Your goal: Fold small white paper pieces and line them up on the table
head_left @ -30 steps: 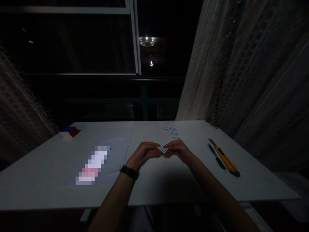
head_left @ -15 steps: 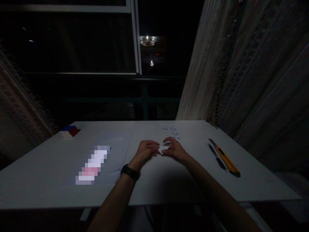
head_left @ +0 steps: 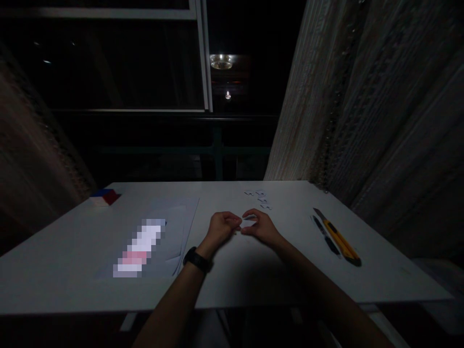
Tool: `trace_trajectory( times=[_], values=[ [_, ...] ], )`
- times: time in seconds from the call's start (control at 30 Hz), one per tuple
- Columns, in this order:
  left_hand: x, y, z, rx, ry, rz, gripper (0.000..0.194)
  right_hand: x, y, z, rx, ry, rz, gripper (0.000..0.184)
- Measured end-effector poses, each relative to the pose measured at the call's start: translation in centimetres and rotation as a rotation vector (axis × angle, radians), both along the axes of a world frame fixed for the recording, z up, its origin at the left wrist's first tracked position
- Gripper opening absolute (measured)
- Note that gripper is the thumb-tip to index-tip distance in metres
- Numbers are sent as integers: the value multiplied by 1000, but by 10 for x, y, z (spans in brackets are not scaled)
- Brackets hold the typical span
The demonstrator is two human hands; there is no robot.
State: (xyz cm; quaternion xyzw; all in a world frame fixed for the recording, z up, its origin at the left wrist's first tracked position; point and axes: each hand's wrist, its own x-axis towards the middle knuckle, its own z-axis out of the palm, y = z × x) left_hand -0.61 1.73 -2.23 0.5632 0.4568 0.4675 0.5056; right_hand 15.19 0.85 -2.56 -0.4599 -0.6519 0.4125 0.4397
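Dark window glass and pale curtains stand behind a white table (head_left: 224, 285). Above its middle, the left hand (head_left: 221, 228) pinches one side of a small white paper (head_left: 248, 224) between thumb and bent fingers, so it is nearly closed. The right hand (head_left: 264, 227) grasps the other side, with thumb and forefinger curved apart like a letter C around the paper. Beyond the hands lie small cut pieces (head_left: 262, 199); to the right are a pen (head_left: 326, 236) and a yellow cutter (head_left: 340, 240).
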Motion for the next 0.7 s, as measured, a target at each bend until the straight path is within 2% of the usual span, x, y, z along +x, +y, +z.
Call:
trace_trajectory(
  times=[0.2,0.5,0.63,0.7],
  values=[
    [-2,2,-4,43,91,-47,27,-2,-2,-1,24,-22,-11,38],
    [-2,3,-5,47,110,-24,17,-5,-2,-6,82,-53,106,37],
    [-3,2,-6,22,115,-67,20,-2,0,-7,75,-47,99,41],
    [-4,2,-6,49,179,-62,22,-2,0,-7,99,-91,67,36]
  ],
)
